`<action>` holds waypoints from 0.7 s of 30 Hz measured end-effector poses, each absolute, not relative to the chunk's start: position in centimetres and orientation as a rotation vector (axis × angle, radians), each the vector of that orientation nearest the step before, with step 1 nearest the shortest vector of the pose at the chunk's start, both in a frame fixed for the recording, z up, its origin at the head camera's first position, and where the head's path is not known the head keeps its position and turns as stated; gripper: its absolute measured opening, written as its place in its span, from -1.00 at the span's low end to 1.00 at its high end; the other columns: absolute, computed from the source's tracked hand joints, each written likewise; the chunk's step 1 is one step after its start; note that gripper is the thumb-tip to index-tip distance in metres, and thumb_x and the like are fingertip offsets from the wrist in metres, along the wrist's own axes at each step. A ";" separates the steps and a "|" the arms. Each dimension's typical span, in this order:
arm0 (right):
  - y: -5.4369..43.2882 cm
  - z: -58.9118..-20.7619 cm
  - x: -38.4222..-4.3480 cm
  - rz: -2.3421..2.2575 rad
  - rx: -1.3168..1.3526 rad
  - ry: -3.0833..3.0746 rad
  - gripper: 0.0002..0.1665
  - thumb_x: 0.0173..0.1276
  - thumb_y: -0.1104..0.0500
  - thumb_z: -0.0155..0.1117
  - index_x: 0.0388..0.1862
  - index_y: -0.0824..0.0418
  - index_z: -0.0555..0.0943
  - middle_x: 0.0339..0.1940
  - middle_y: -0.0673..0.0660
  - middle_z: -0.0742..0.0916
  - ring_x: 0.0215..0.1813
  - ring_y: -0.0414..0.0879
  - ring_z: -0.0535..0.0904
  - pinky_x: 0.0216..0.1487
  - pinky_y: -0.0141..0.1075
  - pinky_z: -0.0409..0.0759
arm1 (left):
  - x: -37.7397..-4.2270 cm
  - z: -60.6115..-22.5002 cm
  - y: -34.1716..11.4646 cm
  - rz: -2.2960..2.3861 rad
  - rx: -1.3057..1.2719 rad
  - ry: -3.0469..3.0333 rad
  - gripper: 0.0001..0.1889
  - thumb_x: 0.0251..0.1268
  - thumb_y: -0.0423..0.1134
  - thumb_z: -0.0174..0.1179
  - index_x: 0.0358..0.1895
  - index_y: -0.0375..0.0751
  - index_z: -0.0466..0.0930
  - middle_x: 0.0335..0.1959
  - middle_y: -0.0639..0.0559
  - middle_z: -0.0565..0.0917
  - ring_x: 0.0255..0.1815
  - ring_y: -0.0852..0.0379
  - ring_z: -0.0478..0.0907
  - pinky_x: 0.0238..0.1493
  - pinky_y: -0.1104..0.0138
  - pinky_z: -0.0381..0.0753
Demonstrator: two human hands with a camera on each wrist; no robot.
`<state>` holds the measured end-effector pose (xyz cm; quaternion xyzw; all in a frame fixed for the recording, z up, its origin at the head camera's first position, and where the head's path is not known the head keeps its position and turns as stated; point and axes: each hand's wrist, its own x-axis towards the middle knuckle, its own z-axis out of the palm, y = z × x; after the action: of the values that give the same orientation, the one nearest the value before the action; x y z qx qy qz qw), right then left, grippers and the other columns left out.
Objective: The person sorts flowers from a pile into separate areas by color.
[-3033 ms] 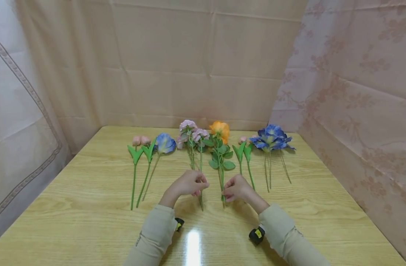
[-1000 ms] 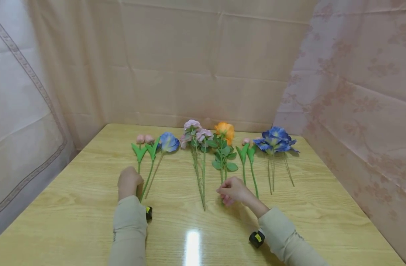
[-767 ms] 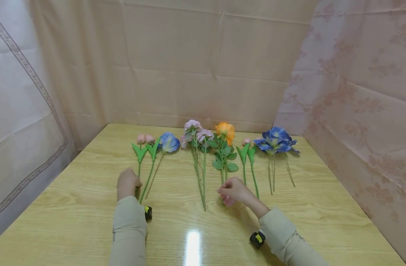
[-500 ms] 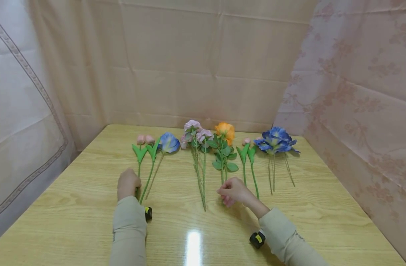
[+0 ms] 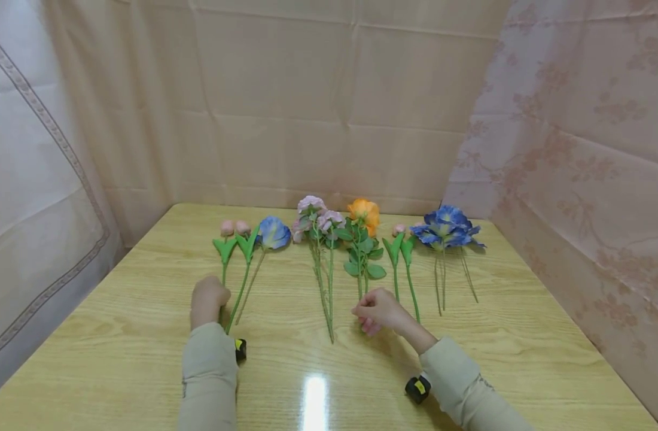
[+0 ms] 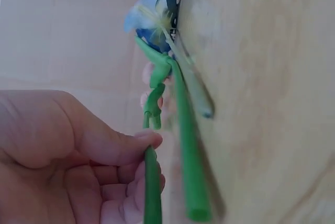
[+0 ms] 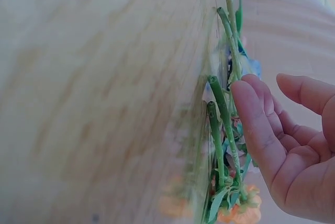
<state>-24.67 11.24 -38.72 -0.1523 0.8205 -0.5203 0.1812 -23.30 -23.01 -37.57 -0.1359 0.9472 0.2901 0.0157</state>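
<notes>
My left hand [image 5: 207, 300] pinches the green stem of the leftmost pink tulip [image 5: 225, 251] between thumb and fingers, as the left wrist view shows. Just right of it lie a second pink tulip [image 5: 247, 245] and a blue flower [image 6: 153, 17] with a thin stem. My right hand [image 5: 380, 311] hovers by the lower stems of the orange roses [image 5: 363, 215]. In the right wrist view the right hand's thumb stands apart from its relaxed fingers [image 7: 256, 124], nothing held between them, with the cut stem ends close beside.
Lilac flowers [image 5: 329, 220] lie mid-table, left of the orange ones. On the right are two more pink tulips [image 5: 395, 248] and a bunch of blue flowers [image 5: 446, 227]. Everything rests in a row on the wooden table [image 5: 119, 359], with a beige curtain [image 5: 286, 108] behind.
Since three seconds ago, my left hand has left the lilac flowers' stems and moved left to the outermost tulip's stem. My right hand has stayed beside the orange roses' stems.
</notes>
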 end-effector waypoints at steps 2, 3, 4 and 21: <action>11.2 -38.7 -24.7 -1.470 -0.430 2.316 -0.80 0.22 0.31 0.16 -0.40 0.51 0.52 -0.60 0.21 0.61 -0.65 -0.11 0.55 -0.56 -0.20 0.58 | -23.3 -37.2 -22.7 0.891 -0.414 2.985 -0.87 -0.16 -0.54 -0.12 -0.70 -0.30 0.25 -0.64 -0.17 0.40 -0.59 -0.03 0.34 -0.55 0.22 0.41; 11.2 -38.7 -24.7 -1.468 -0.428 2.318 -0.80 0.22 0.31 0.16 -0.40 0.51 0.52 -0.60 0.22 0.61 -0.65 -0.11 0.55 -0.56 -0.20 0.58 | -23.3 -37.0 -22.6 0.891 -0.410 3.006 -0.89 -0.19 -0.55 -0.11 -0.69 -0.31 0.27 -0.63 -0.16 0.40 -0.59 -0.04 0.34 -0.55 0.22 0.41; 11.2 -38.7 -24.7 -1.467 -0.425 2.319 -0.80 0.22 0.31 0.16 -0.40 0.51 0.52 -0.60 0.23 0.61 -0.66 -0.11 0.54 -0.57 -0.20 0.58 | -23.3 -36.8 -22.4 0.905 -0.414 3.015 -0.89 -0.21 -0.56 -0.11 -0.69 -0.31 0.26 -0.65 -0.15 0.39 -0.60 -0.02 0.33 -0.57 0.24 0.40; 11.2 -38.6 -24.5 -1.486 -0.454 2.293 -0.76 0.22 0.27 0.18 -0.37 0.51 0.53 -0.57 0.27 0.63 -0.65 -0.12 0.54 -0.56 -0.18 0.58 | -23.7 -32.9 -18.6 1.386 -0.149 2.806 -0.98 0.12 -0.54 0.00 -0.40 -0.49 0.38 -0.51 -0.17 0.47 -0.50 -0.12 0.59 -0.44 0.25 0.59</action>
<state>-24.54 11.18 -38.61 -0.1611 0.8136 -0.5273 0.1847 -23.67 -18.58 -32.92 -0.0476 0.8956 0.4423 0.0040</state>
